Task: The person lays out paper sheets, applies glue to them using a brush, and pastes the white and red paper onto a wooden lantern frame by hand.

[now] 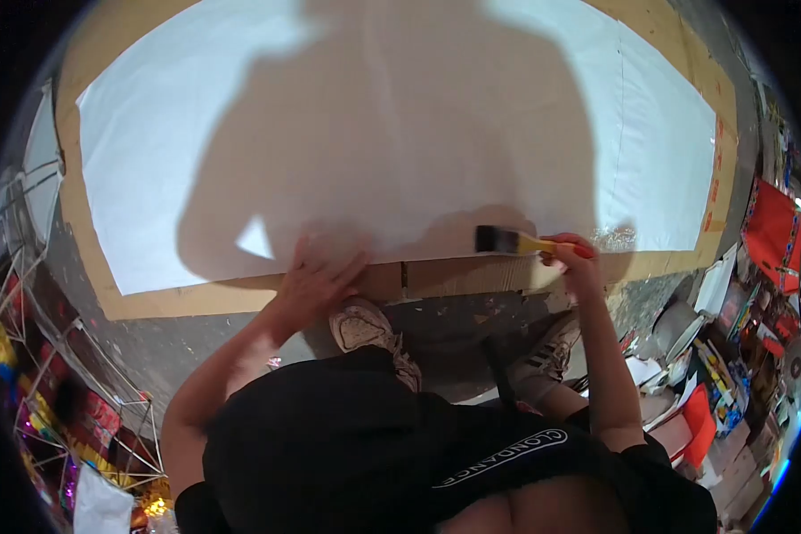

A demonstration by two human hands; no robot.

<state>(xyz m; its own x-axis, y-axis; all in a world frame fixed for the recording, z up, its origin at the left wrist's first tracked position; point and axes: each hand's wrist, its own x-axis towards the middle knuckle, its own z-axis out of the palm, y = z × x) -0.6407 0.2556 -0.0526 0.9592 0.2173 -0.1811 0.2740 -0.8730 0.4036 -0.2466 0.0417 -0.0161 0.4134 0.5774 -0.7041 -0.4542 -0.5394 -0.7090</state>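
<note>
A large white sheet (663, 133) is spread over brown cardboard (463, 276), and my shadow falls across its middle. My left hand (320, 278) lies on the sheet's near edge, fingers stretched out and holding nothing. To the right, my right hand (577, 256) is closed around the yellow handle of a flat paintbrush (507, 240). The brush points left, its dark bristles over the sheet close to the near edge. Whether the bristles touch the surface I cannot tell. Right of that hand, a wet-looking speckled patch (616, 237) shows on the sheet.
My shoes (365, 329) stand on the grey floor (454, 325), close to the cardboard's near edge. Wire frames (107, 383) and shiny coloured decorations crowd the left. Piled papers, boxes and a red piece with patterned trim (772, 236) line the right.
</note>
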